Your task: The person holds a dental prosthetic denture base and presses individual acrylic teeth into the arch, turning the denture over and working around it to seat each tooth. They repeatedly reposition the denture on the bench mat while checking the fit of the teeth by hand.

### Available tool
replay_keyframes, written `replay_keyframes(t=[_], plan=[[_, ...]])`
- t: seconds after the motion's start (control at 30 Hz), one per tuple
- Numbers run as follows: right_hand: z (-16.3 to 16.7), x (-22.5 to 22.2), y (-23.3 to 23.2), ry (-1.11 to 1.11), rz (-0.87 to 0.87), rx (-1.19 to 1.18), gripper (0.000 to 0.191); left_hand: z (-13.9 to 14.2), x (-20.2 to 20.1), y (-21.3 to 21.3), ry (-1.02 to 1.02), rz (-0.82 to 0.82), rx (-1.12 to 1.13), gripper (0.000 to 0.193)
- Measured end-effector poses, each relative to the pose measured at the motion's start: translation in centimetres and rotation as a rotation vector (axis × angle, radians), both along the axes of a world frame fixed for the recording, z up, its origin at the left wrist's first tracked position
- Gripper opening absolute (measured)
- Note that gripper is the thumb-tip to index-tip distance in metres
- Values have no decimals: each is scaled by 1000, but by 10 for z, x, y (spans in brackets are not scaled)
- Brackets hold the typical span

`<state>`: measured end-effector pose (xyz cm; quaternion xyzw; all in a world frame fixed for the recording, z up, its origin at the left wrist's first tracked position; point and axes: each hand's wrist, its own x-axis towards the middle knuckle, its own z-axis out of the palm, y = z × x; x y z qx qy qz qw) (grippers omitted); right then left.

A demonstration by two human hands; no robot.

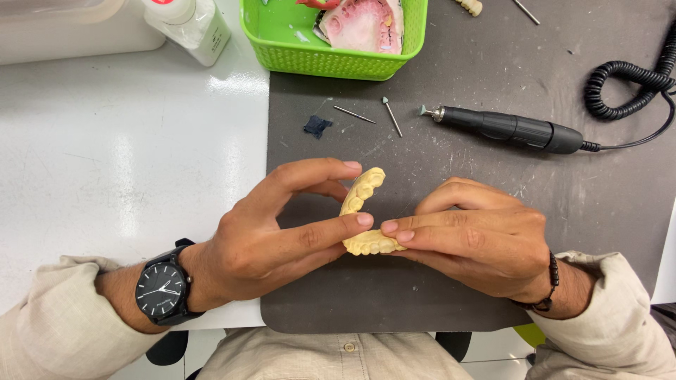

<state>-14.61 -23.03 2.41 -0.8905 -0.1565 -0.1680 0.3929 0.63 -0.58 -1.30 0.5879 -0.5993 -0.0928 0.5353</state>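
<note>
Both hands met over the near part of a dark grey work mat, holding a pale yellow dental cast shaped as a curved arch of teeth. The left hand, with a black wristwatch on its wrist, had its fingers spread apart: the index fingertip touched the far end of the arch, and a lower finger lay along the cast's left side near its middle. The right hand, wearing a dark bead bracelet, had its fingers pressed together and clamped on the near end of the cast, fingertips pointing left and almost touching the left hand's finger. The cast sat between the two hands, just above the mat; whether it touched the mat could not be told. Farther away on the mat lay a black rotary handpiece with a small grinding tip pointing left and a coiled black cord running off to the right. Left of it lay two loose burs and a small dark scrap. At the far edge stood a green plastic basket holding a pink dental model, and to its left, on the white table, a white bottle.
</note>
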Motion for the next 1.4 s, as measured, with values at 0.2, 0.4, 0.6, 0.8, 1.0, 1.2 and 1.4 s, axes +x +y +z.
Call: replay_keyframes(t=[0.2,0.4,0.6,0.8,1.0,1.2,1.4], plan=[[1,1,0,11,-21,-16,35,-2,1,0,-47,-18,-8,39],[1,2,0,25,-24,-11,35,-1,2,1,-69,-13,-12,37],[1,1,1,42,-57,-17,37,1,2,0,-52,-30,3,39],[1,1,1,22,-42,-31,36,4,2,-2,-98,-10,-11,34],[1,-1,2,18,-37,-32,39,10,7,0,-137,-74,-86,31],[-1,-1,2,-18,-52,-22,39,14,8,0,-238,-73,-158,23],[-1,1,3,-25,-22,-21,37,15,7,-2,-271,-120,-252,20]])
